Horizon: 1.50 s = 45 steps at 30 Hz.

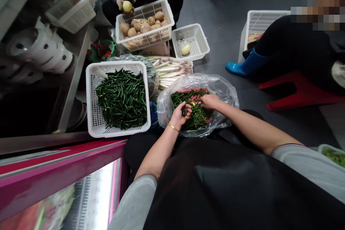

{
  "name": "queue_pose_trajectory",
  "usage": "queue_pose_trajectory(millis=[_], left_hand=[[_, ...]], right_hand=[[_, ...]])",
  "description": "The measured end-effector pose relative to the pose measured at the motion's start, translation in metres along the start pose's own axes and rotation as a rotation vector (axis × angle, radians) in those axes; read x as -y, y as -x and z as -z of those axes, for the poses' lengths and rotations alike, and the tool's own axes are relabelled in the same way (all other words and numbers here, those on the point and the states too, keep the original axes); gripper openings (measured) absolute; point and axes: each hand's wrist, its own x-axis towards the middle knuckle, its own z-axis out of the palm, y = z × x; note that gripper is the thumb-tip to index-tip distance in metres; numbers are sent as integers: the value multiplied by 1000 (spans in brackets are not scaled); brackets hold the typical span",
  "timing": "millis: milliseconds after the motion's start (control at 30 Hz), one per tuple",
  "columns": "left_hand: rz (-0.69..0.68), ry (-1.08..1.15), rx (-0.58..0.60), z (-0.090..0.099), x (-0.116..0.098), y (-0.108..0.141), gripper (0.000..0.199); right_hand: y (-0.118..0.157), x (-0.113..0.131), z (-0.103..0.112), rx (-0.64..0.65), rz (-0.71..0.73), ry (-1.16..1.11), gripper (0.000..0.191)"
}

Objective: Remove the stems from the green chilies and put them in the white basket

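A clear plastic bag (229, 91) stands open before me, holding a heap of thin green chili peppers and stems (192, 120) with some red showing among them. Over its left part, my left hand (181, 115) is turned palm up, its fingers curled around what look like dark green chili peppers. My right hand (209, 101) reaches into the far right part of the heap. Its fingers point down and are closed together, and their tips are partly hidden. Left of the bag, a white basket (90, 104) holds a pile of glossy green chili peppers (122, 99).
Behind the bag lie long white-stemmed scallions (172, 70). Farther back are a basket of potatoes (145, 27) and a smaller basket (199, 39) with one peeled potato. A person's hand (120, 4) holds another. At right are a blue boot (246, 63) and red stool (296, 86).
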Motion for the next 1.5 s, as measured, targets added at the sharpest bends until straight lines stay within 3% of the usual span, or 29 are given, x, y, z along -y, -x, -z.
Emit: queue_pose_trajectory(millis=[133,300,367,533,633,833,1000,1133,1233,1333,1433,1500], left_hand=[[14,49,-9,6,0,2,36],[3,-10,9,6,-1,4,28],[-23,-38,3,5,-1,5,19],[12,-30,47,4,-2,6,24],[4,-51,38,3,-2,8,31],[-101,-218,-61,-4,4,2,27],[-206,-302,-57,-20,12,-8,26],[-464,-451,-102,-32,16,4,16],[-554,-490,-93,-32,12,14,16],[-502,-343,-111,-22,-3,17,22],[-394,-132,17,-9,-19,19,21],[-343,-60,92,-3,-25,21,20]], right_hand=[[-9,-10,-12,25,-51,111,33],[-19,-38,26,-64,-69,-99,34],[-13,-43,31,-80,-62,-83,34],[6,-25,-3,70,2,168,29],[2,-17,-17,56,11,176,31],[-1,-27,9,11,93,34,25],[28,-6,16,-111,260,-195,20],[35,11,4,-37,124,-315,28],[25,5,0,31,-10,-281,34],[5,-5,0,-34,-148,-120,41],[-22,-4,1,-144,-165,-57,44],[-37,0,2,-121,-189,-89,39]])
